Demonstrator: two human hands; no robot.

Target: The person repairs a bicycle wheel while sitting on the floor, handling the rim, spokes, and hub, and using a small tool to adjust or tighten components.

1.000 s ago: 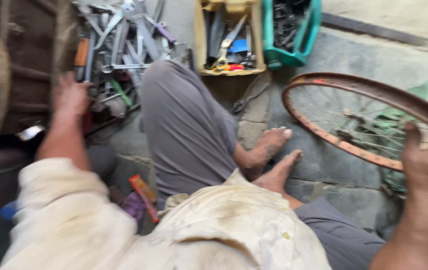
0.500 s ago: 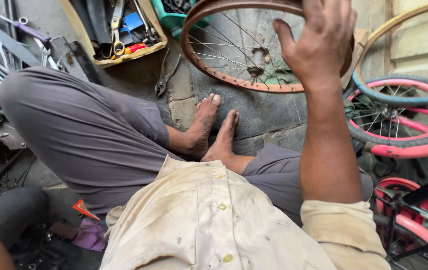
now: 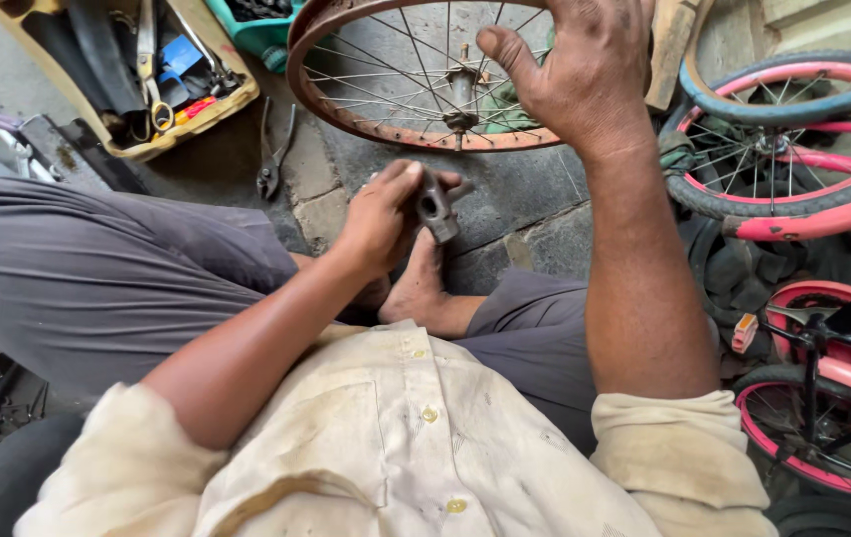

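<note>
A rusty bare wheel rim (image 3: pixel 346 109) with thin wire spokes and a hub at its centre stands tilted on the stone floor (image 3: pixel 535 214) ahead of the seated person. The right hand (image 3: pixel 585 70) is closed over the rim's near edge, thumb stretched across the spokes, holding it up. Below it, the left hand (image 3: pixel 381 214) is clenched around a small dark metal tool (image 3: pixel 435 207), its head poking out past the fingers, just above the person's bare feet (image 3: pixel 416 288). Dark pliers (image 3: pixel 271 164) lie on the floor left of the rim, beside a yellow tray of tools (image 3: pixel 207 104). To the right, well apart, pink bicycle wheels (image 3: pixel 793 149) lean together.
</note>
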